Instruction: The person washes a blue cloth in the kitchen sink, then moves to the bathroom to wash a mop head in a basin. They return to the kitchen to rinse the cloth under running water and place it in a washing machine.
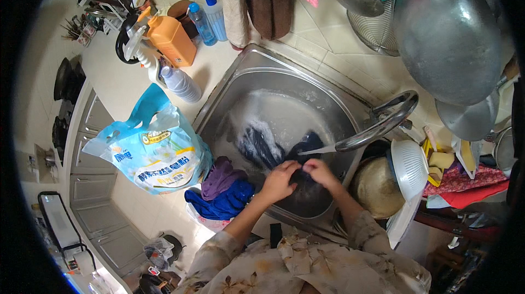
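Over the near part of the stainless steel sink [279,78], my left hand [281,181] and my right hand [319,171] are close together, both gripping a dark wet cloth [298,174]. Part of the dark fabric passes under the water running from the curved chrome faucet [363,142]. To the left of that, a suds-covered dark cloth [258,146] lies in the sink; I cannot tell if both are one piece. Foamy water covers part of the sink's floor. My fingertips partly hide the fabric between them.
A blue soap powder bag [164,150] stands left of the sink, beside purple cloth [221,177] and blue cloth [223,201]. An orange pump bottle [172,39] and a clear plastic bottle [180,82] are on the counter. A white colander [410,171] stands at right; a wok [447,35] hangs above.
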Motion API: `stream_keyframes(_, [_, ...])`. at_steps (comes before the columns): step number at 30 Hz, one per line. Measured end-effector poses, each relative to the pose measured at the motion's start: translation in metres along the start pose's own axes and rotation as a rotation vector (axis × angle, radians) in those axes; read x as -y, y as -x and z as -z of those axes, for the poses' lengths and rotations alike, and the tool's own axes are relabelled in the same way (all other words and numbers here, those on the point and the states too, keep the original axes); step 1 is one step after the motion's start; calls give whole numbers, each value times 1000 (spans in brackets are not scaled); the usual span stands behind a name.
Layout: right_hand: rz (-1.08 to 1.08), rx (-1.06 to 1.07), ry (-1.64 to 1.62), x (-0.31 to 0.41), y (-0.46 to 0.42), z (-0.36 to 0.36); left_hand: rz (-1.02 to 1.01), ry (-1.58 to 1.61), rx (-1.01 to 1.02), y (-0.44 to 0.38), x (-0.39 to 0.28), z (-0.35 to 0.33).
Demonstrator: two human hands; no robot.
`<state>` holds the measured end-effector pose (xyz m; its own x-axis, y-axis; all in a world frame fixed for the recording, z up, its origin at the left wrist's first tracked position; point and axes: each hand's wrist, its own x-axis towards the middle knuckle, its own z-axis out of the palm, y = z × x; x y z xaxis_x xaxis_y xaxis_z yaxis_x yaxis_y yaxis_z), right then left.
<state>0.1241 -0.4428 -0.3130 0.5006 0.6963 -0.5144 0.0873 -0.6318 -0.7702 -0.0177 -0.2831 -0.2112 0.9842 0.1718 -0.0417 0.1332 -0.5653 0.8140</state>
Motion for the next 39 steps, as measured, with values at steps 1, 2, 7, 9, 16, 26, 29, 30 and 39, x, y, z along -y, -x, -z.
stream_keyframes(1, [65, -57, -284, 28, 19, 25, -16, 37, -46, -11, 6, -13])
stream_keyframes(2, [128, -47, -289, 64, 39, 46, 29, 158, -12, -25, 10, -25])
stream_keyframes(7, [96, -385, -460, 124, 92, 118, 252, 286, 253, -53, 50, -60])
stream_keyframes(9, [135, -480, -397, 120, 84, 155, 300, 286, 96, -60, 56, -49])
stream_keyframes(16, [579, -169, 184, 53, 29, 75, 626, 1092, 130, -77, -38, 26])
stream_keyframes(26, [118, -339, -456, 53, 31, 79, 450, -452, -180, -59, 16, 93])
stream_keyframes(29, [284, -418, -56, 80, 35, 72, 123, -141, -68, -50, 28, 29])
stream_keyframes(30, [428, -380, 52, 86, 38, 59, 46, -30, -43, -49, 27, 4])
stream_keyframes(39, [189, -539, 328, 75, 57, 141, 433, 847, 73, -50, 45, -31])
